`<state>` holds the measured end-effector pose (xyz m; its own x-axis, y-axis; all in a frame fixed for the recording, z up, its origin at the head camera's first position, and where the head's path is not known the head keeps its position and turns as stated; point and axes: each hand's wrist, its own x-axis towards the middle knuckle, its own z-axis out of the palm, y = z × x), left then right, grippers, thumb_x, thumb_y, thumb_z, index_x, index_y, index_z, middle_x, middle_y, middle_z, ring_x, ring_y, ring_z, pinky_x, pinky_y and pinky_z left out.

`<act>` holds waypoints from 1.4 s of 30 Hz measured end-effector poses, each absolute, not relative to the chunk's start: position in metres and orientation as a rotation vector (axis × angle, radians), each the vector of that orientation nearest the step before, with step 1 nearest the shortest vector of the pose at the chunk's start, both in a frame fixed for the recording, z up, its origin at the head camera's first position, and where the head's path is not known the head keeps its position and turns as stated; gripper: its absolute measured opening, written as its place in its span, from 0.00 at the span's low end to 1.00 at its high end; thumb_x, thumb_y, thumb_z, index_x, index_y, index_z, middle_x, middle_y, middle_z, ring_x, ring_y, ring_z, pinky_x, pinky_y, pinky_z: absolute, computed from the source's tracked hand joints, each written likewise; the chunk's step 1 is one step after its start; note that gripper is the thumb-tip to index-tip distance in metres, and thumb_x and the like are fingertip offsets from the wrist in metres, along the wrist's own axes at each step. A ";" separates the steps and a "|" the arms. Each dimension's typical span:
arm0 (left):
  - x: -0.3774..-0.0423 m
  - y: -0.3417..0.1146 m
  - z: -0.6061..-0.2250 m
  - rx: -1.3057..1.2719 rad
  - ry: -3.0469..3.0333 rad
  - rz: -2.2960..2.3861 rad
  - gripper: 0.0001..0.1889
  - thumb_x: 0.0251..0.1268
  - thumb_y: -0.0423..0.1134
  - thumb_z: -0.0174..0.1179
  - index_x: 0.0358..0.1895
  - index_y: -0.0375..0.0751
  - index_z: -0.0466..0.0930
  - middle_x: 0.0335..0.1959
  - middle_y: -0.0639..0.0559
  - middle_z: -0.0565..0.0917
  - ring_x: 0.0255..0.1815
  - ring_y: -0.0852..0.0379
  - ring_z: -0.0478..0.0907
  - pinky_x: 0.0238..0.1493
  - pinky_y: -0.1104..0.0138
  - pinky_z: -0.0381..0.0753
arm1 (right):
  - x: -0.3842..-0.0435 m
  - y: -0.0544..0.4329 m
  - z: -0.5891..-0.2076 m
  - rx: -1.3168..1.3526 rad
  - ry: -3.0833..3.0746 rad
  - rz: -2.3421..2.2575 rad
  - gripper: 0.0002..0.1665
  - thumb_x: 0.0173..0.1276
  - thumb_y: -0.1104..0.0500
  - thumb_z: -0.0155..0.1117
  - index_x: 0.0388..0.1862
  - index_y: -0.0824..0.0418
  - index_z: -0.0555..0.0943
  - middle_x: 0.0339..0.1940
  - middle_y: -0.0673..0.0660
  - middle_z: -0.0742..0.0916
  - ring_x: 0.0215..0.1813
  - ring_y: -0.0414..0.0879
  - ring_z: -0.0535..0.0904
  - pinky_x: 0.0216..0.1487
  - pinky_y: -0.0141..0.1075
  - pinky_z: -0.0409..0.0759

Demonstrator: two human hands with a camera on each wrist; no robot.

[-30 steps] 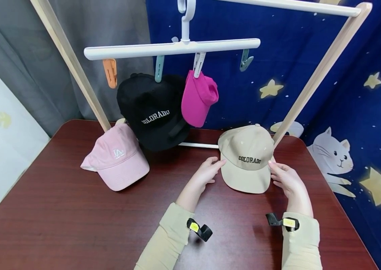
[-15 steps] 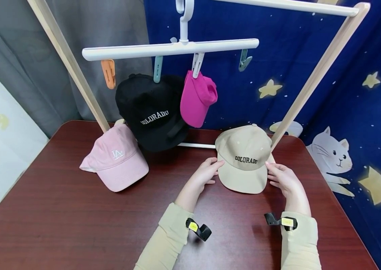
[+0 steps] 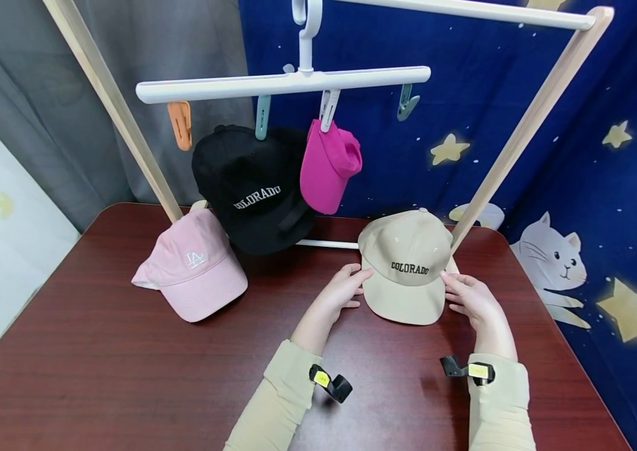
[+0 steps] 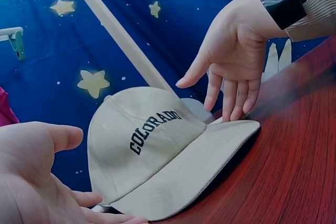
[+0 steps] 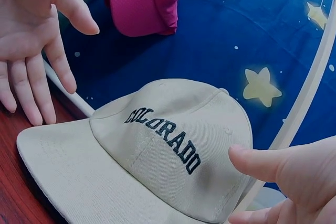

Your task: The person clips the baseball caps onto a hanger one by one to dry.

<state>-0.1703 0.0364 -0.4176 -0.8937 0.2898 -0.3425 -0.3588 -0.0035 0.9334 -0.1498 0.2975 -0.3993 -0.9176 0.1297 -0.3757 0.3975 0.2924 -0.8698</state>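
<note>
A beige cap (image 3: pixel 411 266) with dark COLORADO lettering sits on the table at the right, brim toward me. My left hand (image 3: pixel 341 291) is at its left side, thumb outstretched by the brim's edge and fingers loosely extended. At the opposite side, my right hand (image 3: pixel 473 300) has its thumb close to or touching the crown in the right wrist view. Neither hand curls round the cap. From a white hanger (image 3: pixel 284 82), a black COLORADO cap (image 3: pixel 256 188) hangs on a teal clip (image 3: pixel 262 117), and a magenta cap (image 3: pixel 326 169) on a white clip (image 3: pixel 328 111).
A pink cap (image 3: pixel 196 266) lies on the table (image 3: pixel 98 376) at the left. The hanger's orange clip (image 3: pixel 180 125) and right-hand green clip (image 3: pixel 407 102) hold nothing. Wooden posts (image 3: pixel 527 138) of the rack rise on both sides, and a white bar (image 3: pixel 329 243) runs low between them.
The beige cap has shifted slightly left, and my right hand has moved left with it. My left hand stays almost in place. The whole head view has drifted a little.
</note>
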 end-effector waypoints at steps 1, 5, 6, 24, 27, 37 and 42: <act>-0.170 0.036 -0.418 -0.069 1.836 1.950 0.34 0.67 0.51 0.55 0.70 0.35 0.58 0.66 0.40 0.67 0.58 0.40 0.72 0.53 0.50 0.75 | -0.150 0.298 -0.399 0.487 2.331 -1.669 0.45 0.72 0.41 0.51 0.71 0.73 0.55 0.65 0.73 0.68 0.62 0.58 0.70 0.59 0.47 0.70; -0.172 0.035 -0.420 -0.060 1.839 1.947 0.35 0.67 0.51 0.55 0.71 0.34 0.57 0.63 0.38 0.70 0.56 0.40 0.73 0.52 0.49 0.75 | -0.150 0.298 -0.401 0.505 2.359 -1.663 0.43 0.72 0.41 0.53 0.69 0.73 0.58 0.61 0.71 0.73 0.56 0.53 0.74 0.54 0.45 0.73; -0.172 0.035 -0.421 -0.059 1.839 1.946 0.36 0.67 0.51 0.55 0.71 0.34 0.56 0.62 0.37 0.71 0.56 0.40 0.73 0.52 0.49 0.74 | -0.150 0.298 -0.401 0.507 2.359 -1.663 0.44 0.71 0.41 0.53 0.69 0.73 0.58 0.61 0.71 0.72 0.56 0.54 0.74 0.55 0.45 0.73; -0.176 0.028 -0.420 -0.108 1.856 1.938 0.36 0.68 0.51 0.54 0.70 0.30 0.56 0.53 0.35 0.75 0.54 0.42 0.75 0.52 0.51 0.75 | -0.150 0.298 -0.401 0.463 2.339 -1.622 0.41 0.74 0.44 0.52 0.70 0.73 0.57 0.63 0.72 0.72 0.50 0.46 0.79 0.56 0.45 0.73; -0.177 0.028 -0.422 -0.109 1.861 1.935 0.36 0.68 0.50 0.55 0.70 0.28 0.56 0.52 0.35 0.76 0.52 0.42 0.76 0.51 0.52 0.76 | -0.149 0.298 -0.400 0.462 2.330 -1.632 0.42 0.73 0.45 0.54 0.70 0.74 0.56 0.61 0.70 0.74 0.47 0.42 0.80 0.55 0.43 0.74; -0.178 0.026 -0.425 -0.104 1.870 1.900 0.27 0.66 0.46 0.57 0.60 0.27 0.68 0.48 0.38 0.77 0.46 0.45 0.79 0.49 0.56 0.78 | -0.150 0.300 -0.401 0.434 2.310 -1.684 0.40 0.71 0.56 0.58 0.70 0.77 0.53 0.43 0.51 0.82 0.38 0.34 0.80 0.49 0.37 0.79; -0.179 0.026 -0.426 -0.087 1.891 1.880 0.21 0.65 0.45 0.59 0.51 0.29 0.75 0.47 0.41 0.78 0.44 0.47 0.80 0.47 0.57 0.78 | -0.151 0.300 -0.404 0.428 2.290 -1.718 0.40 0.69 0.59 0.60 0.70 0.78 0.54 0.35 0.44 0.81 0.36 0.33 0.80 0.45 0.34 0.79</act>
<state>-0.1788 0.0265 -0.4265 -0.8880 0.2777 -0.3665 -0.3647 0.0598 0.9292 -0.1505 0.3002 -0.4038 -0.9266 0.0853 -0.3662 0.3754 0.2628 -0.8888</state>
